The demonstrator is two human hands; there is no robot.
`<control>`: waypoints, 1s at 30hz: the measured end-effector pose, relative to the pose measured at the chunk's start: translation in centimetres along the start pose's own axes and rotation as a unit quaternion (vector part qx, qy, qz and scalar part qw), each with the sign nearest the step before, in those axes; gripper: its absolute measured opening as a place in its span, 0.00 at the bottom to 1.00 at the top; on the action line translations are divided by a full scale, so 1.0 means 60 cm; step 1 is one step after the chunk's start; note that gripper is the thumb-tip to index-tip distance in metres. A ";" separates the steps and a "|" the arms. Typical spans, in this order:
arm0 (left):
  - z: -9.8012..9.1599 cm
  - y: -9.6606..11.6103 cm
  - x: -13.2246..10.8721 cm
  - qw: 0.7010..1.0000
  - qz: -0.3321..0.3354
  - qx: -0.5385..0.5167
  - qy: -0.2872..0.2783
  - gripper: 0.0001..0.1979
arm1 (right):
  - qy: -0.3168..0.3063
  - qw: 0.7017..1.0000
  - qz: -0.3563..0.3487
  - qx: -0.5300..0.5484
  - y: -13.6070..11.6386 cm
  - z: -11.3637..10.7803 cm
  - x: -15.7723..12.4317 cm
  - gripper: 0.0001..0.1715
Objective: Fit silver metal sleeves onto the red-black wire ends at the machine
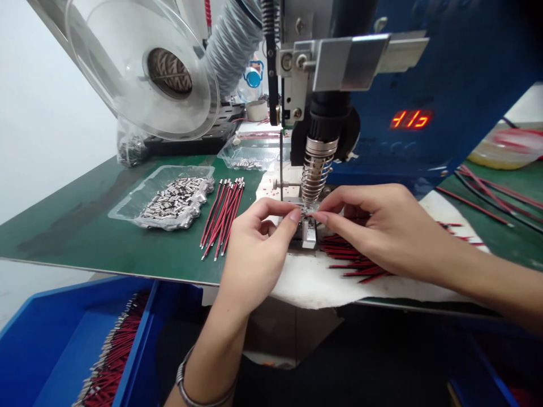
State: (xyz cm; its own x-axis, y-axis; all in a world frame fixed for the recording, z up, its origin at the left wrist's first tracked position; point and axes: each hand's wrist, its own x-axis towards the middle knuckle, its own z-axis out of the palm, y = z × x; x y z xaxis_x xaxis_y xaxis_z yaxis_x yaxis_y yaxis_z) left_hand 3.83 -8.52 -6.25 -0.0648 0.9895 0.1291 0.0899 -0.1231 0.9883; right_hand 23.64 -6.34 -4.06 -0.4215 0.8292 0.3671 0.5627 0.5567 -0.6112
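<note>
At the soldering machine's tip, my left hand is closed in a pinch, thumb against index finger. What it grips is hidden by the fingertips. Opposite it, my right hand pinches what looks like a red-and-black wire, mostly covered by the fingers. The two sets of fingertips nearly meet above a small metal fixture. Just over them points the soldering head, wrapped in a coil spring. Beneath my right hand lies a pile of red-and-black wires on white cloth.
A clear tray of small metal connectors stands left, beside wires with connectors attached. A blue bin below holds more. Behind are another clear tray and a fume hood. The blue machine shows red digits.
</note>
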 end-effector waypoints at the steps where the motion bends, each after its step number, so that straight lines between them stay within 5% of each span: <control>1: 0.000 0.000 0.000 1.000 0.000 0.001 -0.001 0.08 | 0.001 1.000 0.002 0.000 0.000 0.001 0.000 0.14; 12: 0.000 -0.003 -0.001 1.000 0.014 0.010 -0.002 0.09 | 0.001 0.998 0.037 0.045 -0.007 0.003 0.005 0.22; 19: 0.000 -0.008 -0.001 1.000 0.015 0.007 -0.009 0.10 | 0.008 0.998 0.037 0.042 -0.005 0.007 0.004 0.15; 30: 0.001 -0.005 0.002 1.000 0.028 0.000 -0.010 0.09 | 0.058 0.994 -0.074 -0.062 0.001 0.010 -0.004 0.09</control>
State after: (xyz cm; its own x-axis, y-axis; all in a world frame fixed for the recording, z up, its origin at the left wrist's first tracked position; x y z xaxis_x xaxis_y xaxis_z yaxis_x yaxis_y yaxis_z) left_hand 3.86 -8.33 -6.53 -0.0394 0.9823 0.1829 0.0927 -0.1786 0.9795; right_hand 23.36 -6.56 -4.60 -0.4247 0.7342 0.5297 0.5878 0.6686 -0.4555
